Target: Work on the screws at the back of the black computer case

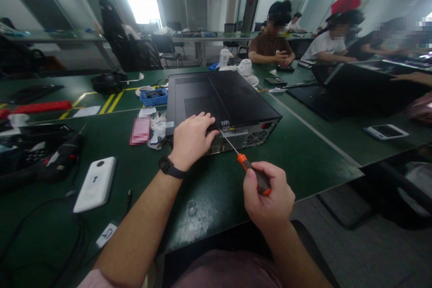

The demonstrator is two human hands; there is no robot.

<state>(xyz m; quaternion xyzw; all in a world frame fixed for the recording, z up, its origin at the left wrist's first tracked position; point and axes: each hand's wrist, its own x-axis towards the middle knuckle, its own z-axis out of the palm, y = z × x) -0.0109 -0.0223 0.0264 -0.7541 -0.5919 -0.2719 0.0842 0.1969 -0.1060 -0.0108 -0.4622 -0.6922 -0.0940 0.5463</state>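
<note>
Right hand [268, 195] fingers grip screwdriver [251, 170], tip at computer case [222, 103]; left hand [191, 139] lies flat atop it.

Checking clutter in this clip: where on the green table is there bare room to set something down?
Bare: the table right of the computer case out to the phone, and the near strip between the white device and the right hand. Crowded: left of the case, around the blue tray, rag and black gear.

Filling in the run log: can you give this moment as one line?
left hand: flat on computer case | right hand: grips screwdriver, tip at case's rear edge | case lies on green table
</note>
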